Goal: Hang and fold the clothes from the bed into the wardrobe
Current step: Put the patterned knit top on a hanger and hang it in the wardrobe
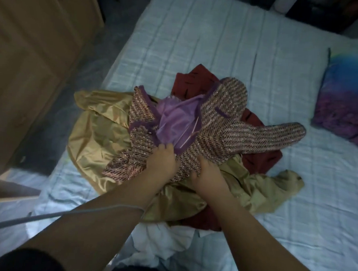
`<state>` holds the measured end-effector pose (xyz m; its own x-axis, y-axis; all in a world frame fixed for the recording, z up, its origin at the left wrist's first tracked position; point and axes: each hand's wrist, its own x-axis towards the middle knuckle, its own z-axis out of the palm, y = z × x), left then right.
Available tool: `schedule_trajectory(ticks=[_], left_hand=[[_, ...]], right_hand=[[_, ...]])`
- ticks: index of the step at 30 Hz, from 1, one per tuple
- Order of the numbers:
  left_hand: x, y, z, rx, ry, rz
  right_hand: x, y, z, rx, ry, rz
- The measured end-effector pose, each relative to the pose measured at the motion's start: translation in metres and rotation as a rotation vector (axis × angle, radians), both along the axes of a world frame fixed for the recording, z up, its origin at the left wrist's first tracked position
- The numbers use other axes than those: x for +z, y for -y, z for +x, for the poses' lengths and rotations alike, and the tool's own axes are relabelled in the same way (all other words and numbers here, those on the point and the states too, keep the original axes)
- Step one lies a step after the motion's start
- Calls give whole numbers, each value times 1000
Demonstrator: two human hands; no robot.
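Observation:
A pile of clothes lies in the middle of the bed (199, 39). On top is a tweed jacket (227, 109) with a purple lining, one sleeve stretched to the right. Under it are a shiny gold garment (95, 135), a dark red garment (255, 160) and a white cloth (168, 238) near me. My left hand (162, 161) grips the jacket at the edge of the lining. My right hand (207, 172) presses on the jacket's lower part, fingers curled into the fabric.
A wooden wardrobe (29, 55) stands at the left, with a strip of dark floor between it and the bed. A blue and purple pillow (348, 98) lies at the right edge. A grey cable (45, 217) crosses my left forearm.

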<state>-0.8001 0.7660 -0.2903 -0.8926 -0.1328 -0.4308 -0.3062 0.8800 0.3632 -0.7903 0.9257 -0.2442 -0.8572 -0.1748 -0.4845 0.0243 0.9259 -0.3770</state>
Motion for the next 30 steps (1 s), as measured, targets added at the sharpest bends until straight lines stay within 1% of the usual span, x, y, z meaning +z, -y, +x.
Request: schedule_trajectory(ticks=[3,5,7,9,13,16,20,21,23,25,30], left_hand=[[-19,-3,-18,-71,104,-101],[-26,-2,-25,-128,163,-131],[-29,1,-29,-147,208,-131],[-29,4,-27,-96,209,-90],[-17,9,-13,13,100,-17],[-2,11,7,23,-9,56],[36,6,42,148,-174,186],[48,3,52,180,-215,192],[74,-1,72,217,-295,193],[98,-3,95,211,-364,176],[159,-14,151,210,-443,51]], right_hand=[[-7,3,-7,-47,2,-13],[-9,2,-6,-62,2,-24],[-9,-2,-2,-73,4,-31],[-9,-7,2,-90,7,-43],[0,-12,7,-80,0,-67],[11,-17,14,-76,-22,-104],[33,-25,30,-29,-98,-164],[39,-30,36,-17,-107,-177],[53,-40,47,14,-133,-220],[67,-52,58,40,-174,-279],[99,-80,81,80,-273,-374]])
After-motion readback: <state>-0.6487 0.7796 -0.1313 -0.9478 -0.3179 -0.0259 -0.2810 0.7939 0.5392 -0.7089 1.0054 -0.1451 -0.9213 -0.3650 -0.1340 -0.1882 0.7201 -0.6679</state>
